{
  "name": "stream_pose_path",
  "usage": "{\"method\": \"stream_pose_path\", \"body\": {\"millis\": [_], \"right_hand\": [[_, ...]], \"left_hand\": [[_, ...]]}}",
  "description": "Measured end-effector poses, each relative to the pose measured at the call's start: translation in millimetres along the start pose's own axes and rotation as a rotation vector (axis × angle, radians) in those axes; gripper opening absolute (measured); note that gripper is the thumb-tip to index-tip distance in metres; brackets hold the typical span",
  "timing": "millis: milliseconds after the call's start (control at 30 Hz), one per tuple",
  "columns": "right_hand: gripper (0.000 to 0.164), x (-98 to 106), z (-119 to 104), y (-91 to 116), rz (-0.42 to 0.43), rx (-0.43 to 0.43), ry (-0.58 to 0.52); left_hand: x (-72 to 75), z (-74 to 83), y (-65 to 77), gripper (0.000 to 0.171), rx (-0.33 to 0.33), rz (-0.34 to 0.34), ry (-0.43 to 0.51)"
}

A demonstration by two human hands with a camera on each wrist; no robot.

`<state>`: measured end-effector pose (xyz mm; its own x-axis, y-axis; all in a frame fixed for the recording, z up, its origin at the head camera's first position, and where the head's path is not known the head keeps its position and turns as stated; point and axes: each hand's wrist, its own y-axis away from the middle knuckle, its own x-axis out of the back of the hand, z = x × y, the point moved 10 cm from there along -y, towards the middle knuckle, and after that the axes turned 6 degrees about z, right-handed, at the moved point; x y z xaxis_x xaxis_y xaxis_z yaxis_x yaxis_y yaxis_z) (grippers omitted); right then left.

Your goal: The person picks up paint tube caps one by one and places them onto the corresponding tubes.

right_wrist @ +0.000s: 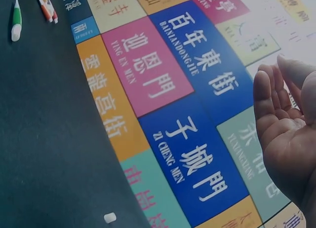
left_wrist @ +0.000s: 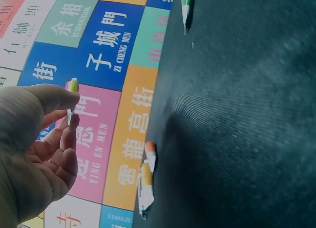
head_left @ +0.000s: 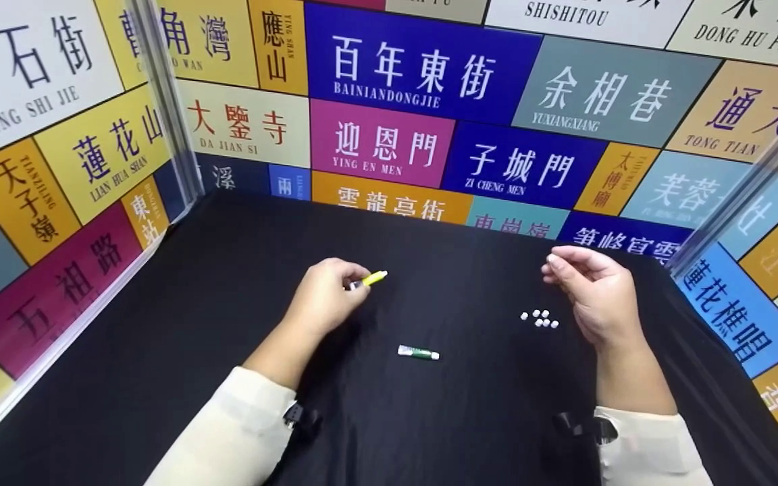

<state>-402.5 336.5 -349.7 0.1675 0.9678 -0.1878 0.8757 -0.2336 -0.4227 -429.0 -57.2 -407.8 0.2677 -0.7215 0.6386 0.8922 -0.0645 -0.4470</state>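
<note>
My left hand (head_left: 327,293) pinches a small tube (head_left: 375,277) between thumb and fingertips above the black table. The tube has a yellow part and a pale tip; in the left wrist view it (left_wrist: 73,86) stands nearly upright. A green and white tube (head_left: 419,352) lies between the hands, nearer the front. My right hand (head_left: 598,293) is raised at the right, its fingers bent and the thumb close to the index fingertip. Whether something tiny sits between them cannot be made out. Several small white pieces (head_left: 541,322) lie on the cloth beside it.
More small tubes with orange and yellow parts (left_wrist: 146,181) lie together on the cloth in the left wrist view, hidden by the left hand in the head view. Panels covered in coloured street-name signs (head_left: 382,142) enclose the black-covered table (head_left: 443,425) at the back and sides.
</note>
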Motion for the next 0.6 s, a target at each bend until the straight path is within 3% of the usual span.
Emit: {"method": "stream_pose_path", "body": {"millis": [300,600], "right_hand": [[0.020,-17,-27,12,-0.034,0.072,-0.019],[0.019,-30,-48,23,-0.083,0.131,-0.035]], "left_hand": [[14.4,27.2,2.9,0.017,-0.058,0.057,0.044],[21.6,51.0,8.1,0.018,-0.103,0.066,0.065]]}}
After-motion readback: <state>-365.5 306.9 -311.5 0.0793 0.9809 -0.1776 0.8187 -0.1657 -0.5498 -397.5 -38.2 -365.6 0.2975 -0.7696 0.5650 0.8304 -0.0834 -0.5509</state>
